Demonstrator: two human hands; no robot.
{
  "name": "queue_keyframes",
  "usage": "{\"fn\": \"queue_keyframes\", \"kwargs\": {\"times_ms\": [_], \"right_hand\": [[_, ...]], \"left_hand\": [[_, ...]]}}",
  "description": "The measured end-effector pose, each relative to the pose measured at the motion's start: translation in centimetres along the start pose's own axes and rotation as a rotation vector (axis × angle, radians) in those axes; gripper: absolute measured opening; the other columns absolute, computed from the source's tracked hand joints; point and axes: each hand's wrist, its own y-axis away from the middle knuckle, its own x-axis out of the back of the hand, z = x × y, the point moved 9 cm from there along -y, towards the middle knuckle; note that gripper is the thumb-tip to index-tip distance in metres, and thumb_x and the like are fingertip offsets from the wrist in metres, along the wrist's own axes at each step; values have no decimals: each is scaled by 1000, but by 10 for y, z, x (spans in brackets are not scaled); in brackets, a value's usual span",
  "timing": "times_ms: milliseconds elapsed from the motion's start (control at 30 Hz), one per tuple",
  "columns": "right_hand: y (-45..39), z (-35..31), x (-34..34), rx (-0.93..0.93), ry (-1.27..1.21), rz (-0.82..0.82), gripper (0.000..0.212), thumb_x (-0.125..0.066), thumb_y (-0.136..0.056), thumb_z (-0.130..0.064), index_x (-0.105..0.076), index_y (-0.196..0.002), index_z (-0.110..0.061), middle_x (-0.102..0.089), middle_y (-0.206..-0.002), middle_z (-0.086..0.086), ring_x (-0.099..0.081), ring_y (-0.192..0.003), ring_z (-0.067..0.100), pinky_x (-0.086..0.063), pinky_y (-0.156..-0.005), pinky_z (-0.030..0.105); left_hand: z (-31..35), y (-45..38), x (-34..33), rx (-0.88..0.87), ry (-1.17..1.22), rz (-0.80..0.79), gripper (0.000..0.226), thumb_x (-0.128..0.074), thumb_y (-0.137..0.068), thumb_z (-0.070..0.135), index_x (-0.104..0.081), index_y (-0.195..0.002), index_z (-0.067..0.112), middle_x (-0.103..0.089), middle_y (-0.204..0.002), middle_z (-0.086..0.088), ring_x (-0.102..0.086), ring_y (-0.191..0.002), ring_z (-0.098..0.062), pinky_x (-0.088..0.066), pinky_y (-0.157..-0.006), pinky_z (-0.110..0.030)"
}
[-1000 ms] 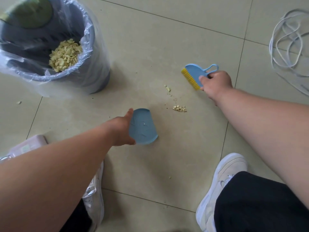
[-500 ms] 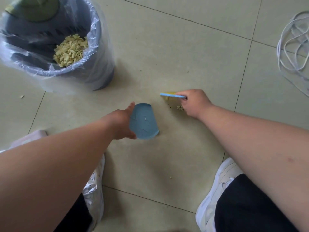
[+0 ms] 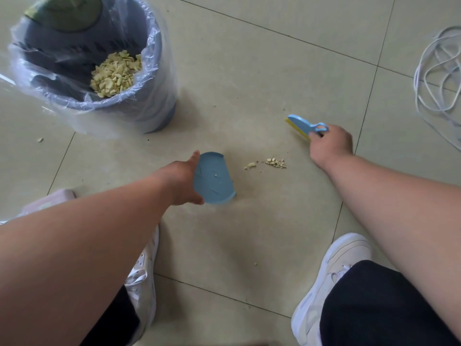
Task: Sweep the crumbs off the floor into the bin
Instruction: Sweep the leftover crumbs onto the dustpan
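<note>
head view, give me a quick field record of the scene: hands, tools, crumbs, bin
left hand: holds the blue plastic dustpan on the floor
right hand: grips the small blue brush with yellow bristles, beyond the pile
crumbs: small pale yellow crumb pile between dustpan and brush; one crumb in the pan
bin: grey bin with clear plastic liner, crumbs already inside

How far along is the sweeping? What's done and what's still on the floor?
Mostly done: a heap of crumbs already lies in the bin. In hand: the left hand holds the dustpan on the floor, and the right hand holds the brush beyond a small pile. Left: that pile, a stray crumb left of the bin, another near the shoes, then emptying the dustpan.
</note>
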Motion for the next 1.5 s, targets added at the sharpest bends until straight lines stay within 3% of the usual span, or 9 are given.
{"fn": "queue_keyframes", "kwargs": {"times_ms": [133, 267, 433, 600, 833, 1033, 1300, 1400, 1500], "right_hand": [[6, 22, -4, -29, 80, -55, 16, -55, -98, -22, -62, -86, -13, -64, -85, 15, -59, -82, 34, -35, -68, 30], [31, -5, -29, 140, 118, -127, 17, -52, -94, -21, -63, -85, -12, -61, -73, 7, -58, -74, 36, -34, -59, 33], [73, -47, -61, 335, 125, -273, 40, -56, -87, -10, -75, -121, -22, -74, -115, 13, -66, -107, 35, -51, -89, 33], [97, -76, -74, 555, 161, -365, 35, -58, -86, -5, -76, -109, -23, -73, -102, 8, -60, -101, 35, -51, -83, 39], [49, -19, -19, 235, 92, -78, 29, -55, -91, -9, -75, -110, -16, -72, -103, 14, -63, -99, 35, -40, -74, 26], [60, 14, -28, 187, 331, -199, 28, -50, -94, -13, -63, -119, -8, -61, -116, 21, -59, -106, 42, -49, -83, 42], [119, -58, -93, 318, 288, -396, 31, -46, -100, -15, -60, -127, -8, -57, -124, 20, -58, -113, 40, -50, -94, 43], [139, -90, -109, 408, 228, -455, 32, -48, -98, -15, -61, -127, -10, -58, -123, 19, -58, -112, 40, -50, -94, 44], [155, -111, -115, 479, 195, -474, 33, -50, -96, -13, -61, -127, -11, -58, -121, 17, -57, -109, 38, -48, -91, 42]], "left_hand": [[3, -5, 7, 5, 26, -6, 148, -101, -64, 39, 2, -170, 32, -54, -148, -15, -62, -119, -34, -55, -96, -42], [14, -14, 13, -7, 4, 4, 149, -104, -61, 35, -3, -170, 31, -51, -154, -14, -58, -129, -36, -52, -101, -39], [30, -19, 15, -7, -13, 0, 148, -104, -61, 34, -4, -170, 29, -54, -151, -15, -59, -126, -38, -53, -100, -40], [34, -18, 15, -7, -11, -9, 147, -104, -61, 33, -5, -170, 28, -57, -148, -14, -62, -123, -36, -55, -100, -44], [37, -14, 17, -4, -1, -3, 146, -105, -61, 31, -8, -170, 29, -59, -142, -14, -63, -111, -35, -54, -87, -37], [45, -13, 18, 0, 16, -16, 146, -104, -63, 29, -5, -170, 28, -56, -144, -15, -62, -112, -36, -52, -82, -37], [48, -15, 17, 11, -12, 0, 148, -103, -63, 33, -2, -170, 28, -57, -134, -14, -58, -93, -31, -48, -74, -35], [50, -17, 14, 1, -27, 7, 141, -103, -63, 33, -10, -169, 24, -58, -113, -7, -61, -81, -26, -48, -68, -33], [49, -19, 11, 12, -25, 1, 127, -103, -62, 32, -24, -162, 21, -68, -120, -11, -68, -84, -29, -54, -70, -36]]}}
